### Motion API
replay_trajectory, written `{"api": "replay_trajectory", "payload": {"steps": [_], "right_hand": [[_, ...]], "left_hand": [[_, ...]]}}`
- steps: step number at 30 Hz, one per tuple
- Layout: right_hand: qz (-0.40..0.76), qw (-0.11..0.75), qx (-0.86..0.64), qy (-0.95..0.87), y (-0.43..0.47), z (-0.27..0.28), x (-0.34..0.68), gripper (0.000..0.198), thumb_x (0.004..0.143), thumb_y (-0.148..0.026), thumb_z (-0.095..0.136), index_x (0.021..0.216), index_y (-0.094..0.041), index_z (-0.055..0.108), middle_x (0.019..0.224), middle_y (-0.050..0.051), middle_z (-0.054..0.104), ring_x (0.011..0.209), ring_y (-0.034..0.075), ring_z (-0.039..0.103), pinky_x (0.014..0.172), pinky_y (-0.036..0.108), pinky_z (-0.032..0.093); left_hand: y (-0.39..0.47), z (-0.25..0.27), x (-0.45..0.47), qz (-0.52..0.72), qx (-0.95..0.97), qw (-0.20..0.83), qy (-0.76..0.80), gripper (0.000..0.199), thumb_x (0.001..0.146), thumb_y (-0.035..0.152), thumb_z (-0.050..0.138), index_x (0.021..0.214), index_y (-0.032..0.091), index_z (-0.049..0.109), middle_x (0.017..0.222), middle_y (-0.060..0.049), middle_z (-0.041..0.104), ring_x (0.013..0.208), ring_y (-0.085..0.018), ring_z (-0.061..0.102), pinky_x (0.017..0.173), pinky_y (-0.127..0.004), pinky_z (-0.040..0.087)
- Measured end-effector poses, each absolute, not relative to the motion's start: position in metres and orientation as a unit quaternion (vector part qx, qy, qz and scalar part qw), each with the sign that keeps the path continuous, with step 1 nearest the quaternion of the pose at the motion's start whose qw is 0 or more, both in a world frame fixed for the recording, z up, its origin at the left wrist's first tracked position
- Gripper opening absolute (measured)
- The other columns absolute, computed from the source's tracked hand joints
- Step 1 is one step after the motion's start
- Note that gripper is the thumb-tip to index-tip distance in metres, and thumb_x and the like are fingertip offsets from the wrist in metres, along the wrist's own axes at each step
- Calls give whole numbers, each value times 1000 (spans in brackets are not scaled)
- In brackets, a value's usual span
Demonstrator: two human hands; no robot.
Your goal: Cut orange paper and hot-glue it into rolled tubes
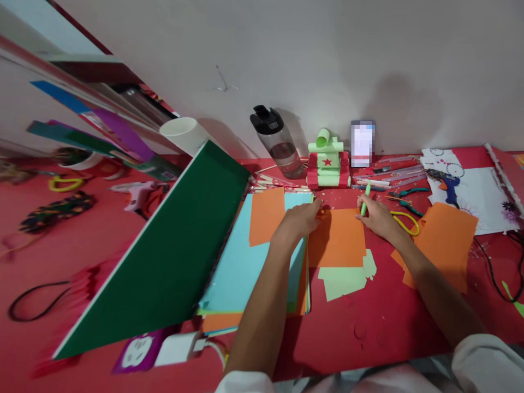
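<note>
My right hand (379, 218) is closed round a slim light green pen (365, 200), held upright at the right edge of an orange paper sheet (341, 240). My left hand (301, 218) rests with its fingers reaching over that sheet's upper left corner; it holds nothing I can see. Under the orange sheet, scraps of pale green paper (344, 284) stick out. To the left, a stack of coloured paper with light blue (241, 273) on top bears a smaller orange piece (266, 215).
Against the wall stand a water bottle (282, 153), a green and red paper model (328, 164) and a phone (362, 143). A dark green board (164, 256) leans at left. At right lie orange sheets (446, 240), yellow-handled scissors (405, 224), pliers (409, 204) and a blue glue gun (449, 186).
</note>
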State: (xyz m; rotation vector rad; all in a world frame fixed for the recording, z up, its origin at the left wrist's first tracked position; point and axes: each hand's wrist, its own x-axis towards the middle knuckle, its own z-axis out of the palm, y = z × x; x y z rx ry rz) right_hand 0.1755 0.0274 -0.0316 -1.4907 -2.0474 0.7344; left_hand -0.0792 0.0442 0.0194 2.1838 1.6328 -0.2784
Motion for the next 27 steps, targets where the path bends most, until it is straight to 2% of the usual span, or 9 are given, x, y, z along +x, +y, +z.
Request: {"api": "replay_trajectory", "payload": {"steps": [5,10,14,16,19,22,27], "right_hand": [[292,278,-567,-718,27,-25,177,23,82,-21,68,87,-26,46,71,-5,57,64,17,54,63,29,35],[376,349,-539,-668,33,-20,191,25,79,-30,71,85,-25,47,76,-5,58,63,16,55,62,29,42],[429,383,-516,-635,38,-21,201,28,78,-33,74,86,-25,48,84,-2,65,64,16,59,62,30,49],[440,396,-510,-624,39,-24,204,29,78,-32,75,85,-25,48,87,0,69,66,17,62,62,31,51],[445,404,-511,-615,40,-27,206,30,78,-32,75,85,-25,48,85,0,69,65,18,66,60,32,53],[433,407,-522,-612,40,-28,205,29,77,-31,75,83,-25,47,79,-3,66,63,18,67,59,32,54],[433,412,-538,-594,39,-28,203,30,76,-31,75,81,-25,46,73,-4,65,61,18,67,58,33,57]], "left_hand": [[44,21,-80,-81,786,204,578,30,92,25,56,122,26,54,117,-11,74,102,-34,69,72,-35,42],[50,11,-90,-7,783,250,569,32,91,31,56,124,30,59,105,-6,74,93,-29,69,69,-33,40],[58,-3,-102,75,773,317,545,54,88,37,61,141,31,55,102,-5,73,88,-26,68,71,-32,44],[61,-5,-104,114,764,369,517,57,87,41,61,141,26,56,98,-6,72,86,-25,67,71,-32,46],[61,3,-103,137,747,417,500,42,86,49,61,115,19,69,86,-5,69,76,-22,62,66,-30,45],[59,12,-99,144,740,424,502,33,88,51,58,89,20,69,75,-2,63,65,-17,53,62,-29,42],[63,4,-96,194,751,375,508,37,89,53,55,79,19,66,78,-2,63,72,-18,53,68,-30,42]]}}
